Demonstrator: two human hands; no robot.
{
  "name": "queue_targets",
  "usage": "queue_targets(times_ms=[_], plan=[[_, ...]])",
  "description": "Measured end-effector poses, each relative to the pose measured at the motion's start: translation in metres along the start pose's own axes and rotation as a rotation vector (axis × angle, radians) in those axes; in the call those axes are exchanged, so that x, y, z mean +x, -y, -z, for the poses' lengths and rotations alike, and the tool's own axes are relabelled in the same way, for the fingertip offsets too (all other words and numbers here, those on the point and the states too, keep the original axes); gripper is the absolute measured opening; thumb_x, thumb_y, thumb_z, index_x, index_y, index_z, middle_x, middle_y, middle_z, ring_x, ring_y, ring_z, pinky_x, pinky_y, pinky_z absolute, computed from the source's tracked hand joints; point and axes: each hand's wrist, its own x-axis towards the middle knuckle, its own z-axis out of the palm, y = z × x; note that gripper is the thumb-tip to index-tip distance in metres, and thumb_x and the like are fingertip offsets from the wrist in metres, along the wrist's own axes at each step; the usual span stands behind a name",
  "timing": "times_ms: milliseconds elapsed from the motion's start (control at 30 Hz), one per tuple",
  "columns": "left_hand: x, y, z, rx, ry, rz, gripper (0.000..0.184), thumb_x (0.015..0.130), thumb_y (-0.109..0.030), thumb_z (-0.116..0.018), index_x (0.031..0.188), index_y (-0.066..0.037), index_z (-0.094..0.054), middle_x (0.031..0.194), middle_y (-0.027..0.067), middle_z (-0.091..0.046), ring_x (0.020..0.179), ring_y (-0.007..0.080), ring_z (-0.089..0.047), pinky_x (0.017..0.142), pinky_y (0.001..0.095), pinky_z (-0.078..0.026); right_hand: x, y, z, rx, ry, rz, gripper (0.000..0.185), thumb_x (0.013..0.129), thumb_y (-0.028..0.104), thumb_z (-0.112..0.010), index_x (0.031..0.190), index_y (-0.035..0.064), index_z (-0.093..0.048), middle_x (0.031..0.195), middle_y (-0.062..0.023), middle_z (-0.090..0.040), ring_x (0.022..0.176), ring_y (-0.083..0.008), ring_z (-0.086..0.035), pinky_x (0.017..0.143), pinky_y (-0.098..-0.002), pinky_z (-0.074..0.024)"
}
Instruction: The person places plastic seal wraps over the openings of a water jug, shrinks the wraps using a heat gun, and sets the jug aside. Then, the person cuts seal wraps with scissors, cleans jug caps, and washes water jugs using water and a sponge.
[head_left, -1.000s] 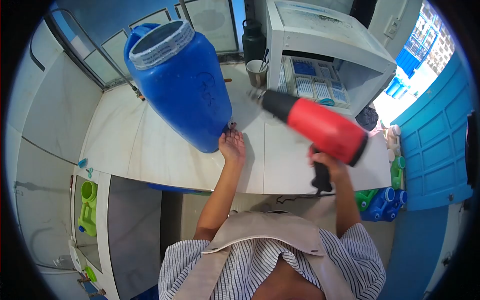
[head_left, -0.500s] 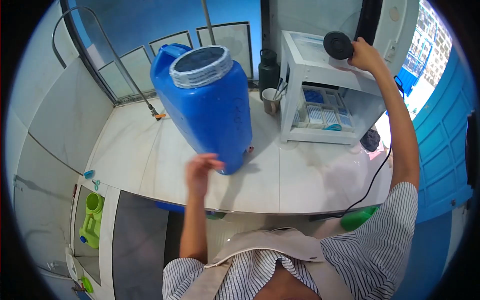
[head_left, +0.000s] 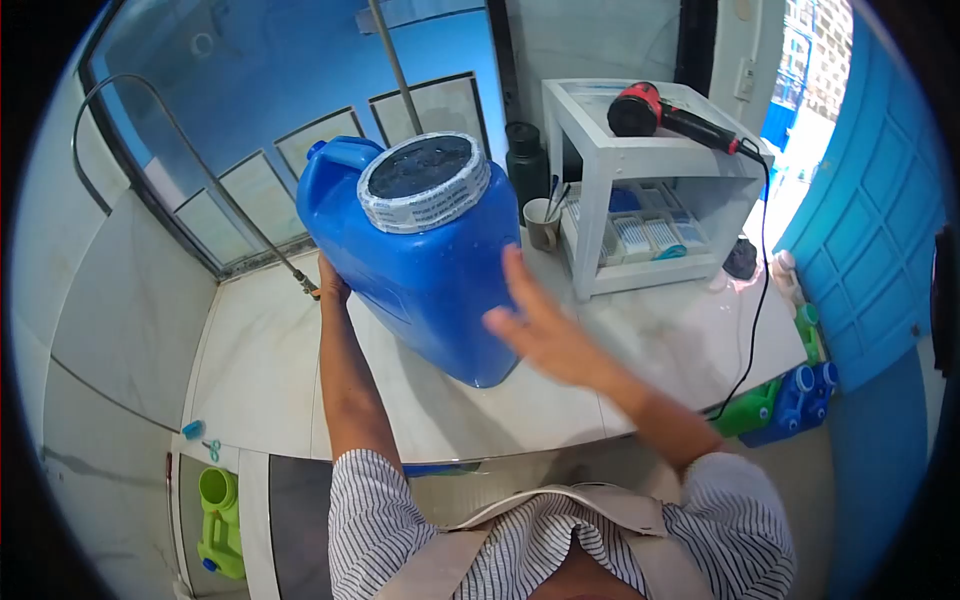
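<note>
A large blue jug (head_left: pixel 430 280) stands on the white tiled counter, its dark lid ringed by a printed white band. My left hand (head_left: pixel 334 279) is against the jug's left side, its fingers mostly hidden behind it. Close to the jug's right side is my right hand (head_left: pixel 545 335), fingers spread and slightly blurred, holding nothing. The red and black heat gun (head_left: pixel 660 118) lies on top of the white shelf unit (head_left: pixel 590 220), and its black cord hangs down over the counter's right part.
Behind the jug are a dark bottle (head_left: pixel 526 165) and a mug (head_left: pixel 541 224) with thin tools. A curved metal pipe (head_left: pixel 215 180) rises at the left. Small scissors (head_left: pixel 211 449) lie at the counter's left edge. Green and blue containers (head_left: pixel 790 400) stand low at the right.
The heat gun has gone from my right hand onto the shelf unit. My right hand has come back to the jug's right side, and my left hand has moved to its left side.
</note>
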Motion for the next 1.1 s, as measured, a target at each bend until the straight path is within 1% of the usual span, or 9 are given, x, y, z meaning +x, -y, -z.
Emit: queue_targets(times_ms=[167,333,433,633,700,833,900,967,1100], plan=[[-0.028,0.008,0.009,-0.033,-0.133,-0.056,0.053,0.089,-0.047,-0.035,0.117,-0.004,-0.049,0.114,0.0103,-0.055,0.108,0.0228,-0.049,0.092,0.0340,-0.040,0.020,-0.015,-0.053,-0.041,-0.347,0.013,0.083,0.090,0.047,-0.041,0.139,-0.0009,0.006,0.143,-0.0312,0.008,0.134,-0.0423,0.009,0.108,-0.0454,0.0004],[-0.137,0.005,-0.016,-0.047,-0.394,-0.233,0.045,0.091,-0.036,-0.028,0.114,-0.003,-0.049,0.111,0.0107,-0.055,0.105,0.0213,-0.050,0.094,0.0335,-0.037,0.083,-0.069,0.018,0.218,-0.338,0.131,0.063,0.096,0.046,-0.021,0.140,0.0022,-0.016,0.144,-0.0184,-0.020,0.135,-0.0251,-0.016,0.109,-0.0305,-0.0103],[-0.236,0.003,-0.093,-0.110,-0.477,-0.344,0.051,0.093,-0.037,-0.022,0.123,-0.002,-0.044,0.122,0.0129,-0.049,0.113,0.0244,-0.047,0.097,0.0376,-0.035,0.114,-0.059,0.040,0.582,-0.316,-0.114,0.062,0.096,0.047,-0.022,0.137,0.0013,-0.027,0.139,-0.0137,-0.032,0.128,-0.0210,-0.029,0.107,-0.0297,-0.0183],[-0.326,0.051,-0.203,0.161,-0.784,-0.304,0.070,0.094,-0.050,-0.025,0.142,-0.005,-0.002,0.148,0.0130,-0.005,0.136,0.0235,-0.010,0.110,0.0338,-0.012,0.188,-0.122,0.053,0.524,-0.369,-0.103,0.051,0.096,0.038,-0.026,0.115,-0.0011,-0.053,0.112,-0.0173,-0.058,0.105,-0.0285,-0.053,0.095,-0.0346,-0.0361],[-0.339,0.060,-0.231,0.205,-0.789,-0.234,0.078,0.092,-0.053,-0.028,0.141,-0.005,0.010,0.148,0.0133,0.012,0.137,0.0240,0.001,0.110,0.0355,-0.006,0.200,-0.137,0.058,0.205,-0.567,-0.328,0.050,0.095,0.034,-0.027,0.101,-0.0053,-0.058,0.094,-0.0254,-0.062,0.093,-0.0392,-0.058,0.086,-0.0423,-0.0412],[-0.338,0.077,-0.239,0.184,-0.831,-0.288,0.078,0.093,-0.053,-0.029,0.141,-0.006,0.010,0.148,0.0138,0.013,0.137,0.0239,0.000,0.110,0.0350,-0.006,0.143,-0.130,0.064,-0.017,-0.375,-0.091,0.042,0.092,0.030,-0.038,0.099,-0.0068,-0.058,0.093,-0.0260,-0.062,0.090,-0.0386,-0.060,0.080,-0.0422,-0.0456],[-0.332,0.072,-0.244,0.132,-0.845,-0.317,0.077,0.093,-0.051,-0.029,0.141,-0.006,0.010,0.148,0.0137,0.012,0.137,0.0227,-0.002,0.110,0.0349,-0.007,0.073,-0.131,0.079,0.221,-0.218,0.142,0.030,0.093,0.021,-0.044,0.099,-0.0041,-0.060,0.095,-0.0125,-0.063,0.080,-0.0224,-0.062,0.069,-0.0348,-0.0487],[-0.329,0.071,-0.241,0.097,-0.781,-0.336,0.076,0.093,-0.050,-0.029,0.141,-0.006,0.009,0.147,0.0135,0.012,0.137,0.0224,-0.003,0.111,0.0350,-0.008,0.021,-0.139,0.125,0.663,0.047,-0.084,0.019,0.083,0.008,-0.057,0.099,0.0002,-0.062,0.091,-0.0092,-0.066,0.085,-0.0194,-0.063,0.074,-0.0318,-0.0490],[-0.333,0.078,-0.243,0.190,-0.804,-0.405,0.073,0.094,-0.047,-0.029,0.141,-0.006,0.008,0.147,0.0138,0.012,0.137,0.0233,-0.006,0.111,0.0360,-0.010,-0.032,-0.227,0.247,-0.377,-0.584,-0.149,0.019,0.075,0.001,-0.057,0.093,0.0007,-0.064,0.096,-0.0199,-0.061,0.083,-0.0300,-0.062,0.076,-0.0342,-0.0489]])
